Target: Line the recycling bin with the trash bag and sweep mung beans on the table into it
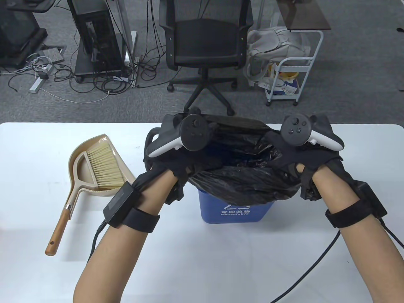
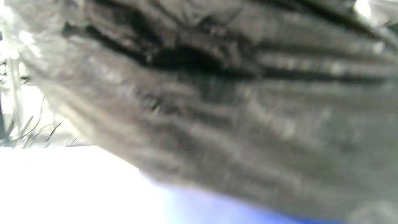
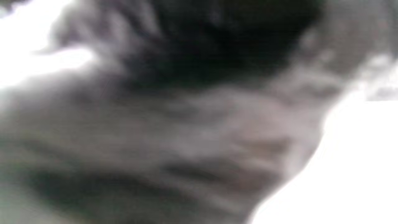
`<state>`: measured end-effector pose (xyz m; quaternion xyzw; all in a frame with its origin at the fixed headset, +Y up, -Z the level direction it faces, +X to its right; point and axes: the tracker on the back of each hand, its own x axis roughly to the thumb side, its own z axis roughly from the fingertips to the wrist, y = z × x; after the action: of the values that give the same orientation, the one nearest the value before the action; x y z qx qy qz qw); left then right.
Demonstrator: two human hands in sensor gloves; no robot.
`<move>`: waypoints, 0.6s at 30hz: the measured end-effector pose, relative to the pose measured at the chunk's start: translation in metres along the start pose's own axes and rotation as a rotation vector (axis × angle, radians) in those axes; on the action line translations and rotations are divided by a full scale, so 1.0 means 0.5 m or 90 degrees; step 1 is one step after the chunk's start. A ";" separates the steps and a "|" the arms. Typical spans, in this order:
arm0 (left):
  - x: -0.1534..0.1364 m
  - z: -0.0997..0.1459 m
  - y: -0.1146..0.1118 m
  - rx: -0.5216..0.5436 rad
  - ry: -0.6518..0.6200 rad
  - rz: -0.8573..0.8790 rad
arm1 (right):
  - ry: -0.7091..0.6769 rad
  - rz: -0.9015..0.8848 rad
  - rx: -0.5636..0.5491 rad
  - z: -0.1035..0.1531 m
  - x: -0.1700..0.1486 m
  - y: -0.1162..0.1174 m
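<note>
While both gloved hands, left hand [image 1: 164, 157] and right hand [image 1: 303, 157], grip the crumpled black plastic trash bag [image 1: 240, 176] at frame centre, its mouth drapes the blue recycling bin [image 1: 233, 210]; lining looks unfinished. Next, presumably, the beige brush [image 1: 91, 176] at left; no beans visible.

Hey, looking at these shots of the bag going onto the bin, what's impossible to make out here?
- Fingertips of the left hand and right hand: table view, hidden behind the trackers and black trash bag.
- Blue recycling bin rim: table view, draped by the bag.
- Mung beans: none visible on the white table in any view.
- Both wrist views: blurred, only smeared bag plastic.
- Brush in its dustpan: handle tip detail too small.
</note>
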<state>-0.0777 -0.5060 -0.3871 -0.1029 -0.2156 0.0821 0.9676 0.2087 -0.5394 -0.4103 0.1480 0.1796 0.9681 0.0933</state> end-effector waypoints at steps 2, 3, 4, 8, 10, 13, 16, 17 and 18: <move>-0.013 -0.018 -0.026 -0.071 0.021 -0.008 | 0.002 0.001 0.015 -0.013 -0.005 0.012; -0.019 -0.026 -0.041 -0.115 0.024 0.001 | 0.004 0.003 0.024 -0.019 -0.006 0.017; -0.023 -0.031 -0.050 -0.139 0.025 0.009 | 0.006 0.006 0.029 -0.022 -0.006 0.020; -0.030 -0.044 -0.078 -0.187 0.032 0.034 | 0.015 0.026 0.048 -0.032 -0.003 0.031; -0.027 -0.049 -0.082 -0.204 0.029 0.037 | 0.021 0.032 0.056 -0.038 -0.002 0.035; -0.027 -0.050 -0.083 -0.146 0.018 0.043 | 0.028 0.029 0.061 -0.039 -0.002 0.035; -0.040 -0.043 -0.067 -0.084 -0.014 0.092 | 0.033 0.029 0.061 -0.037 -0.001 0.035; -0.051 -0.037 -0.056 -0.057 -0.032 0.149 | 0.037 0.029 0.059 -0.037 -0.001 0.035; -0.063 -0.028 -0.043 -0.029 -0.050 0.222 | 0.038 0.031 0.056 -0.036 0.000 0.036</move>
<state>-0.0974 -0.5356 -0.4072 -0.1574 -0.2341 0.2476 0.9269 0.2007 -0.5616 -0.4198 0.1277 0.2207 0.9652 0.0579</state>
